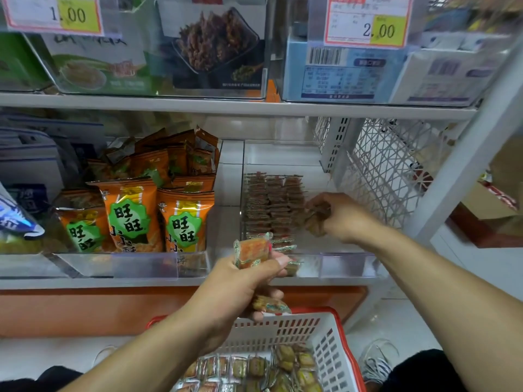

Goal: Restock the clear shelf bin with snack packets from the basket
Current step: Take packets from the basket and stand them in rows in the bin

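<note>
So you're roughly midway, going by how things lie. The shelf (240,107) is the big frame here, and the clear shelf bin (348,264) on its lower level already has tidy rows of stacked packets (271,205) filling its left and middle part, while the right side of the bin is bare. Below it, the basket (325,346) with the red rim has a good layer of snack packets (254,369) in it, so there's plenty left to move.

Your right hand (342,216) is inside the bin, fingers curled round a small bunch of brownish packets (315,217) just beside the stacks. Your left hand (240,287) hovers between basket and bin, its grip closed on a few orange packets (252,251).

The packets look small, flat, individually sealed, crinkly at the edges, probably slippery in a bunch.
</note>
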Available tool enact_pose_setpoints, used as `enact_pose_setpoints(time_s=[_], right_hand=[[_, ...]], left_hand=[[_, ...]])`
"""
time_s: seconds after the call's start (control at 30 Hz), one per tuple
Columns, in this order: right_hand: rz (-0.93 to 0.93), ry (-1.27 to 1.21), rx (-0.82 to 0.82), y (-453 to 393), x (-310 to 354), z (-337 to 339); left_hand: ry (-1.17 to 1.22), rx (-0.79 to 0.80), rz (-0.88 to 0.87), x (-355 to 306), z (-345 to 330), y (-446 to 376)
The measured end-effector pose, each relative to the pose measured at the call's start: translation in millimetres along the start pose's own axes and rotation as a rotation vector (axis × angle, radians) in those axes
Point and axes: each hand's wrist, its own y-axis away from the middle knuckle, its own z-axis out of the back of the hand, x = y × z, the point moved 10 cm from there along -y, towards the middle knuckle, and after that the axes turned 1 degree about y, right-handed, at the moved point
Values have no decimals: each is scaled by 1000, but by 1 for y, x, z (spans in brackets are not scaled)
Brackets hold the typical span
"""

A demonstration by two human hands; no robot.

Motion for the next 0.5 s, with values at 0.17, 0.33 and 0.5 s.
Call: enact_pose_setpoints(time_s=[0.17, 0.33, 0.5], right_hand=[[11, 126, 53, -23, -6, -19], [-11, 57, -23, -33, -15, -27], [-61, 95, -10, -37, -23, -28]], left_hand=[[-3, -13, 12, 3, -2, -4], [-5, 14, 17, 5, -5, -6], [-4, 19, 36, 8, -4, -8]])
